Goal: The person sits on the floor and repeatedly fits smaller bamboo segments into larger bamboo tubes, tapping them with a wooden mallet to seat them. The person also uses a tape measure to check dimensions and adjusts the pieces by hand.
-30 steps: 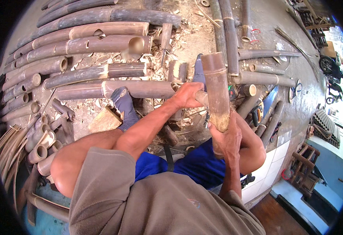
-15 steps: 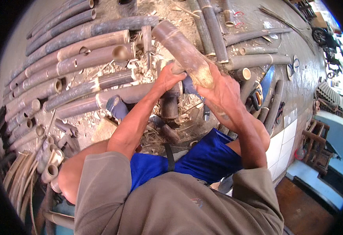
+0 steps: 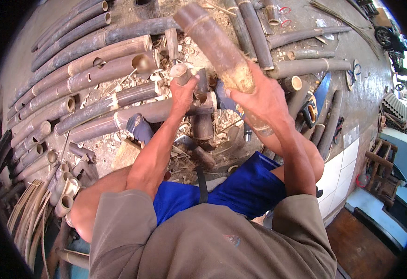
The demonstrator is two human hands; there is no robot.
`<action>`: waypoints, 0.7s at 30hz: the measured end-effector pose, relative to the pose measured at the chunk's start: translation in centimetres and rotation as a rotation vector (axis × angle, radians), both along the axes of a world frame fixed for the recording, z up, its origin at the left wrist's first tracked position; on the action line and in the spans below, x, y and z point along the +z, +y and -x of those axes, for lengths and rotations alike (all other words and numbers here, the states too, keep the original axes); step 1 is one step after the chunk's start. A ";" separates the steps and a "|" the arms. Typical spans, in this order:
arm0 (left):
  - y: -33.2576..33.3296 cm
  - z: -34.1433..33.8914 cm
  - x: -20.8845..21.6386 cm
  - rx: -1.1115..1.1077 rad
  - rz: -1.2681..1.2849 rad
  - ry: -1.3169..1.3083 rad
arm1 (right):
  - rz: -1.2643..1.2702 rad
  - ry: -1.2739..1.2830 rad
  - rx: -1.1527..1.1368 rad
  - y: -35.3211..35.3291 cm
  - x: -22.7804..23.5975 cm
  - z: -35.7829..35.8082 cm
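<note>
My right hand [image 3: 264, 100] is wrapped round the slim end of a thick brown bamboo mallet [image 3: 208, 39], raised and slanting up to the left, with a pale, frayed patch near my fingers. To its left, my left hand [image 3: 183, 94] is closed on an upright wooden tool handle [image 3: 181, 73] with a flat round top. Its lower end is hidden behind my fist. Below that hand lies a bamboo pole [image 3: 143, 114] with an open end, across a short dark bamboo section [image 3: 202, 128] between my feet.
Several bamboo poles [image 3: 105, 69], some with cut holes, lie at the left. A handsaw [image 3: 316, 104] and more poles are at the right. Wood chips [image 3: 222, 128] cover the floor, where another wooden handle [image 3: 171, 43] lies ahead. A hatchet-like tool [image 3: 196, 151] rests near my knees.
The mallet has swung up and away from my left hand. My left hand has moved left, and the top of the handle in it now shows.
</note>
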State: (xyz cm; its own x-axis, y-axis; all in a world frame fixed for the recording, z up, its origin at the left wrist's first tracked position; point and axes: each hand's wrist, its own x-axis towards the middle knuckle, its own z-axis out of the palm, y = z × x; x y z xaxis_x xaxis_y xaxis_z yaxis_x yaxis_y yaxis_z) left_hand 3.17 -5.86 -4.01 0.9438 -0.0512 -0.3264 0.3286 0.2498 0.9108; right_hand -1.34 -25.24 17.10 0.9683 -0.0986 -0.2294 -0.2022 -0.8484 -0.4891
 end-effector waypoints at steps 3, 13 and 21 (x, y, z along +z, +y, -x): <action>0.5 -0.4 -1.8 -0.037 -0.081 -0.079 | -0.043 -0.139 -0.032 1.0 -0.2 -0.5; -0.2 -3.7 3.1 0.004 -0.012 0.036 | 0.355 -0.036 0.111 -2.5 -1.6 -1.2; 3.5 -5.5 2.0 -0.202 -0.936 -0.607 | 0.591 0.113 0.041 -10.6 -9.2 -0.2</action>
State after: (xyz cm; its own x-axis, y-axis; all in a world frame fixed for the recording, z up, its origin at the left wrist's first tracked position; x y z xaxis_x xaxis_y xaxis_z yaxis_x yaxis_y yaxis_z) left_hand 8.63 -2.35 -1.99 0.9614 -0.1969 0.1921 -0.2739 -0.6213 0.7342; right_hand -1.17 -35.85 7.93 0.9468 -0.2042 -0.2487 -0.1871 -0.9781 0.0908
